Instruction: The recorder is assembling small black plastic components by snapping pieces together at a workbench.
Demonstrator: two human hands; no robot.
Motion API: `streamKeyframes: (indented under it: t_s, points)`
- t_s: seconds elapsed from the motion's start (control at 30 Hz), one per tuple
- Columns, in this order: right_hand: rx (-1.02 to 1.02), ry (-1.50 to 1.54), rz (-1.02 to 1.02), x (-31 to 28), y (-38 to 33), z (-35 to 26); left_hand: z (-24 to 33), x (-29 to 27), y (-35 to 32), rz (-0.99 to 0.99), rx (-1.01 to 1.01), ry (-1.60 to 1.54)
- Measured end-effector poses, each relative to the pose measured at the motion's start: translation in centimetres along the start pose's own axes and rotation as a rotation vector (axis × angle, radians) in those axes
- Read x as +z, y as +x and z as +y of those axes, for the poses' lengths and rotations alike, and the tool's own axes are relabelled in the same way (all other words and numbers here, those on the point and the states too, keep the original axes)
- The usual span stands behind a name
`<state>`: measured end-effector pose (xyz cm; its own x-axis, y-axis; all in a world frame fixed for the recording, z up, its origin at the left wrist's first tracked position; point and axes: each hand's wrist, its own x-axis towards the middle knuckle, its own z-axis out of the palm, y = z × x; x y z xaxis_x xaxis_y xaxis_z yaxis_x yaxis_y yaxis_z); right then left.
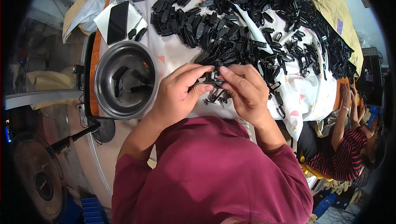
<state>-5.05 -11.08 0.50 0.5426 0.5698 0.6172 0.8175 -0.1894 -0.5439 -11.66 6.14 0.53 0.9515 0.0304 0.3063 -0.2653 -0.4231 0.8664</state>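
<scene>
My left hand [178,94] and my right hand [247,92] meet at the near edge of the cloth-covered table. Between their fingertips is a small black plastic part [213,75] with a light bit on it; the fingers hide most of its shape. Thumb and fingers of both hands are closed around it. Just below the fingertips, a few small dark pieces [222,100] lie on the white cloth. Beyond my hands spreads a large heap of black oblong plastic parts [222,38].
A steel bowl [152,59] with several black pieces stands at left. Behind it a dark phone [118,22] lies on white paper. Brown sacks [334,5] rise at far right, where a person in a striped top [344,154] works. A fan [41,178] stands lower left.
</scene>
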Motion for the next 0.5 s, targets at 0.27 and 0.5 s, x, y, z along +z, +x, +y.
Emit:
streamKeyframes:
  t_s: [0.27, 0.5]
  points:
    - [0.017, 0.013, -0.105, -0.9, -0.8, -0.6, 0.0, -0.6, 0.1, -0.056, 0.16, 0.296]
    - [0.037, 0.057, -0.007, -1.3, -0.6, -0.9, 1.4, -0.7, 1.2, -0.106, 0.099, 0.072]
